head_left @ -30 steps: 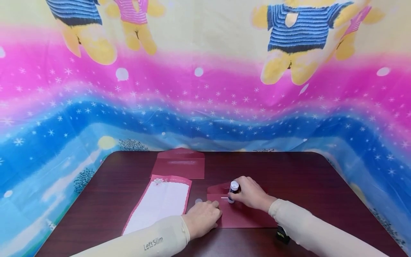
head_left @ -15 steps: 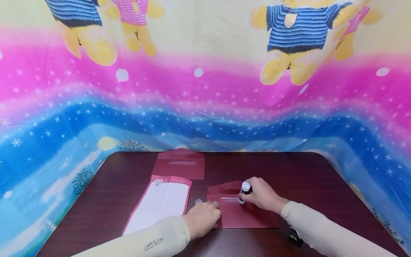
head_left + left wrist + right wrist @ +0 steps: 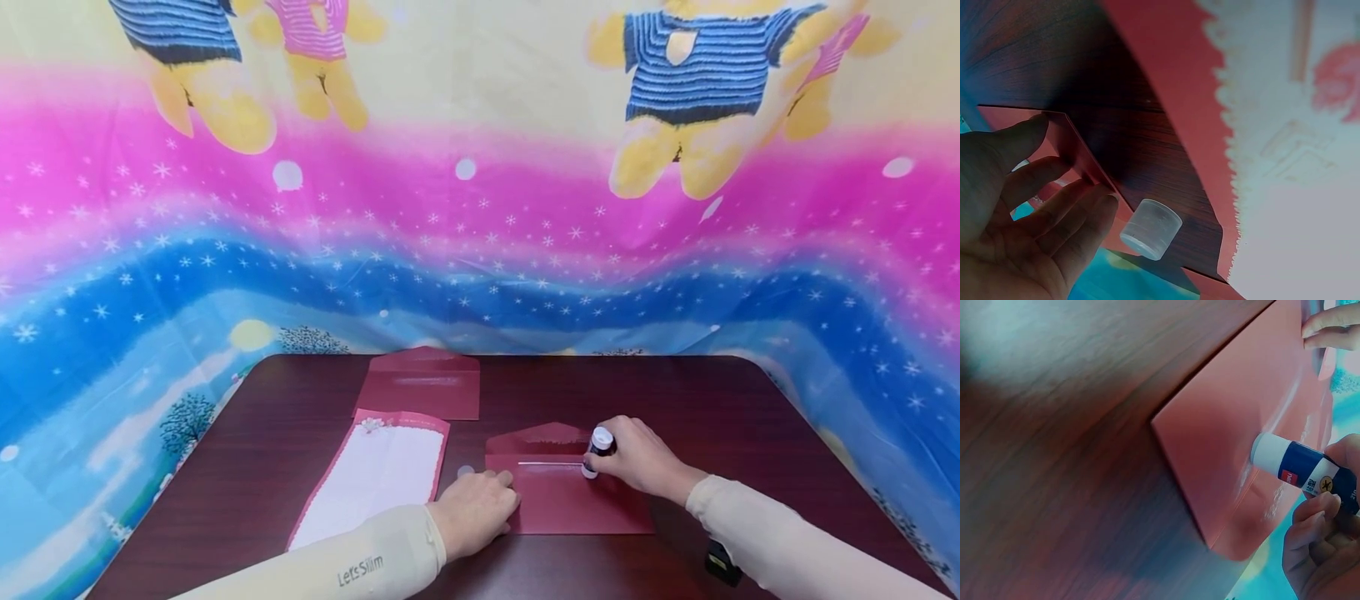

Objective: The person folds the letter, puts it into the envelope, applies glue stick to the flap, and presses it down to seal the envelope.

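Note:
A dark red envelope (image 3: 570, 504) lies flat with its flap (image 3: 543, 437) spread away from me. My right hand (image 3: 641, 454) grips a white and navy glue stick (image 3: 1307, 465) upright, its lower end against the envelope just below the flap fold. A glossy pale glue line (image 3: 551, 463) runs left from the stick. Wet streaks also shine on the flap in the right wrist view. At the envelope's left edge, my left hand (image 3: 476, 510) rests its fingertips on the paper, fingers fairly straight in the left wrist view. Close to those fingers stands a translucent cap (image 3: 1152, 229).
Left of my left hand lies a white sheet with a red border (image 3: 378, 475), partly under my forearm. Behind it, a second red envelope (image 3: 420, 396) has its flap unfolded and a shiny streak. The brown table (image 3: 675, 392) ends at a patterned cloth backdrop (image 3: 480, 250).
My right hand has slid the glue stick rightward along the envelope, and the pale glue line behind it has grown longer. My left hand stays in place.

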The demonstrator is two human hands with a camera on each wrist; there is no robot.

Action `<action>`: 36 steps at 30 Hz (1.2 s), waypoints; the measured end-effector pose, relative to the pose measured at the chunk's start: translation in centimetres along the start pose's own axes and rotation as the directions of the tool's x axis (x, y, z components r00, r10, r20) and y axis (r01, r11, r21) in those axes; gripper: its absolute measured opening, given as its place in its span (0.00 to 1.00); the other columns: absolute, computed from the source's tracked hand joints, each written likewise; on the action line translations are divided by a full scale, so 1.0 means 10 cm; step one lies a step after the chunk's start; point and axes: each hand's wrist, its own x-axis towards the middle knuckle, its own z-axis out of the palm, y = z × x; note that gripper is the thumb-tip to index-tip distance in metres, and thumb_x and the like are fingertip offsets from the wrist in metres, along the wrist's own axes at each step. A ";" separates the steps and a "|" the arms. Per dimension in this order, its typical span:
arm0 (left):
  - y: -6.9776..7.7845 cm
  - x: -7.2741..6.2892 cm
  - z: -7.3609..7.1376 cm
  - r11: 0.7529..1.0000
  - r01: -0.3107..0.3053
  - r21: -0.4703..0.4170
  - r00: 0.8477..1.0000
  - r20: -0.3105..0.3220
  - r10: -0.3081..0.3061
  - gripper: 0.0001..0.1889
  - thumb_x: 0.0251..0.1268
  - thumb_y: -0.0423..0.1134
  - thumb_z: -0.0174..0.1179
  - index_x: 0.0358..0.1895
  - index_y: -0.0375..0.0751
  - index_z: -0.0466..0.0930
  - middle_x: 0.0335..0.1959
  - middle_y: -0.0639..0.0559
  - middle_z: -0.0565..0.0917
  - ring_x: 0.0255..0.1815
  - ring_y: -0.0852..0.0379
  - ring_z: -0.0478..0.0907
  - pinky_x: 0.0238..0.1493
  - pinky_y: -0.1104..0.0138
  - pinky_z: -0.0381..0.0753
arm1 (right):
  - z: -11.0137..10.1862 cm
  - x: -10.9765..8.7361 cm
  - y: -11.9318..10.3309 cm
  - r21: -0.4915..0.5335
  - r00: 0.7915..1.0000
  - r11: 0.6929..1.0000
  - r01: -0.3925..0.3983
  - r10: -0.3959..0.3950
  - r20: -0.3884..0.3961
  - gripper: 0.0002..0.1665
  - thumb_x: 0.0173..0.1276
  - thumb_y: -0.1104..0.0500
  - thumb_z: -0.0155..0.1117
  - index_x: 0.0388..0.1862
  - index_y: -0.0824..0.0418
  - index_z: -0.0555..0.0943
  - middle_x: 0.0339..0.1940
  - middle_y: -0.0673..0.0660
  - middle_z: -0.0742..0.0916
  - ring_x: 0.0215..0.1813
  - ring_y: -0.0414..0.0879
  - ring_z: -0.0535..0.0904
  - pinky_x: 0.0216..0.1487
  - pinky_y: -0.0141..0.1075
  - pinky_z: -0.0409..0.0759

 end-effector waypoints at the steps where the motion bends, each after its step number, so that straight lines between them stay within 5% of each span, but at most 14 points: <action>1: 0.00 0.00 0.00 1.000 -0.001 0.001 1.000 -0.003 0.001 0.09 0.60 0.55 0.71 0.38 0.58 0.87 0.30 0.59 0.80 0.31 0.62 0.81 0.25 0.68 0.70 | -0.01 -0.01 0.02 -0.005 1.000 1.000 -0.003 0.003 -0.001 0.08 0.58 0.57 0.78 0.33 0.55 0.86 0.29 0.48 0.87 0.31 0.39 0.78 0.36 0.33 0.81; 20: -0.02 -0.03 0.05 1.000 -0.014 -0.009 1.000 -0.008 0.014 0.08 0.62 0.54 0.70 0.39 0.59 0.87 0.31 0.60 0.81 0.32 0.62 0.80 0.26 0.68 0.67 | -0.13 -0.07 0.18 0.000 1.000 1.000 -0.011 0.011 0.016 0.07 0.60 0.56 0.77 0.34 0.56 0.86 0.29 0.47 0.87 0.31 0.37 0.79 0.35 0.32 0.81; 27: -0.04 0.00 0.03 0.999 -0.020 -0.049 1.000 0.017 0.021 0.08 0.62 0.53 0.70 0.41 0.58 0.88 0.33 0.60 0.82 0.33 0.63 0.79 0.28 0.69 0.71 | -0.18 0.00 0.13 -0.014 0.999 1.000 0.003 -0.003 0.038 0.06 0.63 0.55 0.74 0.30 0.54 0.86 0.22 0.47 0.82 0.25 0.39 0.74 0.29 0.32 0.74; 36: -0.04 0.02 0.03 0.998 -0.021 -0.053 1.000 0.022 0.022 0.08 0.63 0.52 0.69 0.41 0.58 0.88 0.34 0.60 0.82 0.34 0.62 0.80 0.28 0.69 0.71 | -0.04 0.14 -0.17 0.177 0.990 0.978 0.111 -0.123 0.063 0.06 0.68 0.55 0.70 0.32 0.54 0.86 0.27 0.49 0.86 0.26 0.39 0.76 0.29 0.31 0.76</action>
